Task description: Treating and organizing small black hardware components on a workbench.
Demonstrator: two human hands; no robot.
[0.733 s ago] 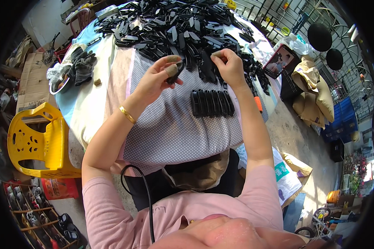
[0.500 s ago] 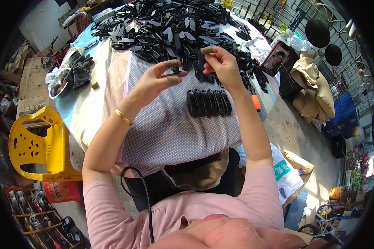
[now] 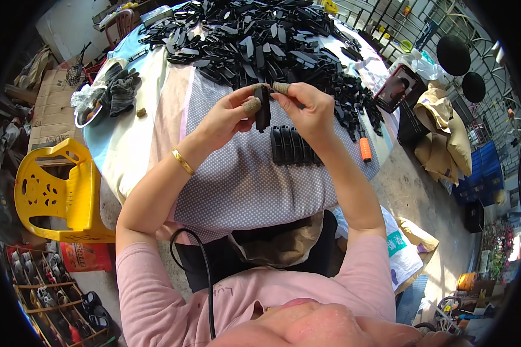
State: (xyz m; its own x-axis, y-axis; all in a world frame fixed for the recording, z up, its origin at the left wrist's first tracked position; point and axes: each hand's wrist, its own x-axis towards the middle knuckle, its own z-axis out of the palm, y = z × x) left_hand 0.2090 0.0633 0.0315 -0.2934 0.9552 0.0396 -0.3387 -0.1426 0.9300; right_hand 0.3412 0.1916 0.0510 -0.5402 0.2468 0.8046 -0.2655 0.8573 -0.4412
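Observation:
My left hand is closed on a long black plastic part, held upright above the table between taped thumb and fingers. Beside its upper end, my right hand pinches with thumb and a taped index finger; whatever small thing may be between those fingertips is too small to make out. Just below and to the right, a row of black plastic parts stands side by side on the dotted cloth, partly covered by my right forearm. Beyond both hands spreads a large heap of loose black plastic parts.
An orange-handled tool lies at the table's right edge, near a propped phone. Dark gloves and a white basket are on the left. A yellow chair stands left of the cloth-covered table.
My right hand has come back from the heap toward my left hand. A long black part now stands upright in my left fingers, where a small dark piece showed before. The view shifted slightly.

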